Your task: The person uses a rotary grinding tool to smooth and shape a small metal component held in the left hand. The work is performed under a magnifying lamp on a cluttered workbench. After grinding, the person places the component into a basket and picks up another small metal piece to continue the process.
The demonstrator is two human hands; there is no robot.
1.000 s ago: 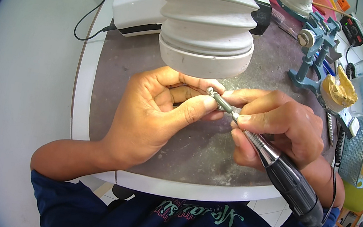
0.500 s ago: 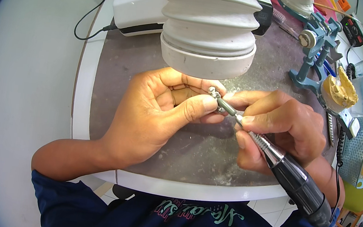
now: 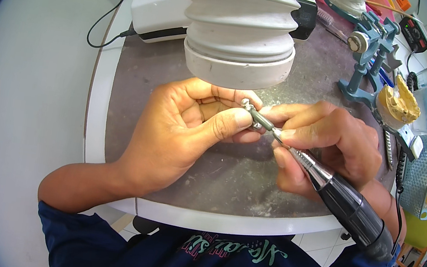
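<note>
My left hand pinches a small shiny metal dental casting between thumb and fingers; its far part is hidden behind the thumb and fingertips. From the lower right, my right hand grips a black and silver rotary handpiece near its nose like a pen. A grey-green cylindrical polishing point sticks out of the handpiece and lies against the casting. Fingertips of both hands are close together beside the casting, and the hands are just below the mouth of a white ribbed suction hose.
The brown bench top has pale dust on it. A white machine stands at the back left. To the right are a blue-grey articulator, a yellowish plaster dental model, a blue basket and a black control box.
The polishing point and casting have shifted slightly left, and the handpiece has moved a little up and left with my right hand. Both grips stay the same.
</note>
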